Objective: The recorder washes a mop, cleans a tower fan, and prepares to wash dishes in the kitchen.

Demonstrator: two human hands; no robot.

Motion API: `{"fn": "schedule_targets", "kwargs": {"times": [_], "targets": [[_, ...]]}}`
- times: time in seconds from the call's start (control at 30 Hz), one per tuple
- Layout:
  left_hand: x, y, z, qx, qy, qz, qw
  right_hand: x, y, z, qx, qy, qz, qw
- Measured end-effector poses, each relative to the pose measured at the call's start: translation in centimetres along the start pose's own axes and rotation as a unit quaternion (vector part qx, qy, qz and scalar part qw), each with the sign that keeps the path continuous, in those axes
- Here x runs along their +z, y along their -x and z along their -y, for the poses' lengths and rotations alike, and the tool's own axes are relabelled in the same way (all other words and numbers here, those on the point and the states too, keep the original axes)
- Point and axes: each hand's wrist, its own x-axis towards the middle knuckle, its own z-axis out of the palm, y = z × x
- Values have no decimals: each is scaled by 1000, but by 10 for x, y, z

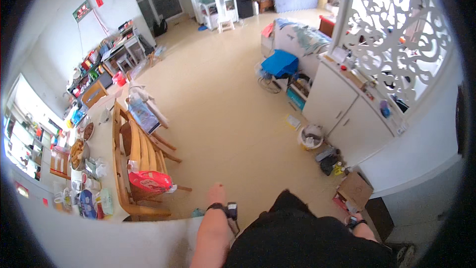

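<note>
Two sets of fingers show small and low, and I cannot tell whether either is clenched, released or grasping something. Those of the left hand (217, 194) appear against the floor (233, 114); those of the right hand (354, 217) are near a brown box (359, 190), which sits on the floor beside the wall (411, 154). Black straps (216, 206) circle both wrists. Left of the left hand, a red bag (151, 181) lies on a wooden chair (142, 151), and beyond it a pale tabletop (105, 146) bears a food-filled bowl (87, 161) and bottles. Past the box stand a white cabinet (347, 124) and, just beside it, a bucket (301, 141). Farther off is a white stool (225, 23).
</note>
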Motion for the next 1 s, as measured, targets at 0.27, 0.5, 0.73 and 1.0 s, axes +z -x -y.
{"fn": "schedule_targets", "kwargs": {"times": [0.27, 0.5, 0.73, 1.0], "targets": [[3, -127, -27, -47, 103, 40, 993, -196, -148, 48, 230, -15, 81, 970], [-50, -208, 27, -329, 94, -67, 937, -399, -565, 181, -110, 335, 17, 936], [-61, -240, 49, -427, 82, -163, 886, -603, -732, 636, -319, -43, -204, 925], [-31, -359, 139, -391, -63, 127, 909, -580, -885, 717, -303, 76, -73, 947]]}}
